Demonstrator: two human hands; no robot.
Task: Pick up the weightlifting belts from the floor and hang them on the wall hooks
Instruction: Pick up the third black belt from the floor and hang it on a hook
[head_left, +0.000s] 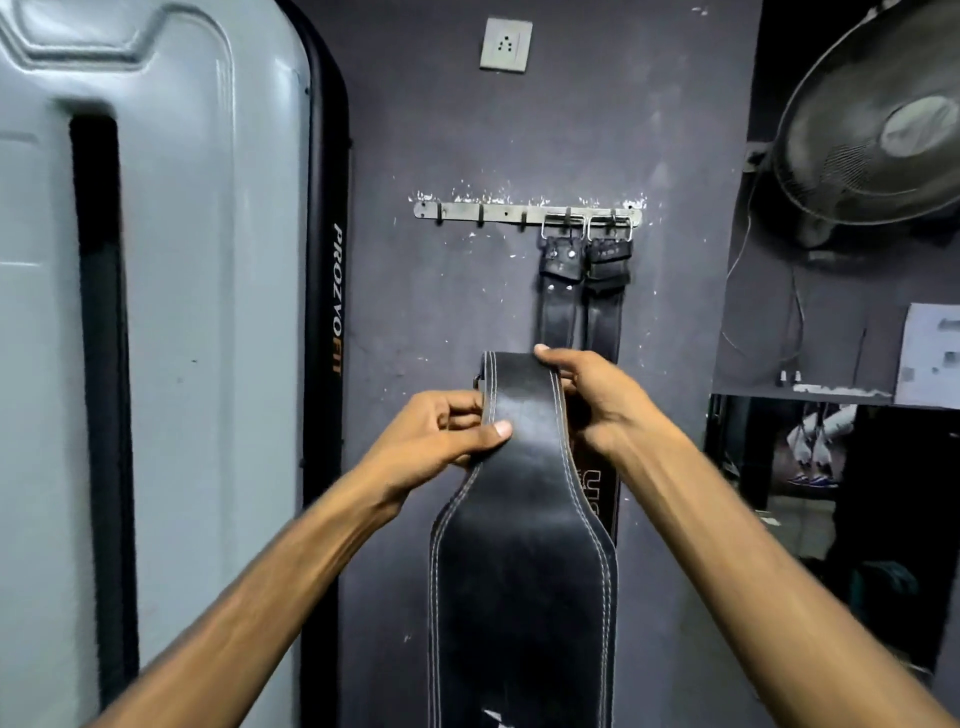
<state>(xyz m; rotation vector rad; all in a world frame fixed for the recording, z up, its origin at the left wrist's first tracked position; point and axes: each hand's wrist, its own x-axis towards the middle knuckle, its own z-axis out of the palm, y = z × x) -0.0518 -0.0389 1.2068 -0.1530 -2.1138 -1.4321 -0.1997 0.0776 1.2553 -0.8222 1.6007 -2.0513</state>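
Observation:
A black leather weightlifting belt (522, 561) with white stitching hangs down in front of me, its narrow end folded over at the top. My left hand (447, 436) pinches its left edge with the thumb on the front. My right hand (592, 395) grips the right edge near the fold. Above, a metal hook rail (498, 212) is fixed to the dark wall. Two black belts (582, 291) hang by their buckles from its right hooks. The three left hooks are bare. The held belt's buckle is mostly hidden behind the fold.
A grey machine shroud (156, 312) with a black edge marked PROZYOFIT stands close on the left. A wall fan (878, 124) juts out at the upper right. A socket (505, 44) sits above the rail. A shelf and mirror (831, 467) lie to the right.

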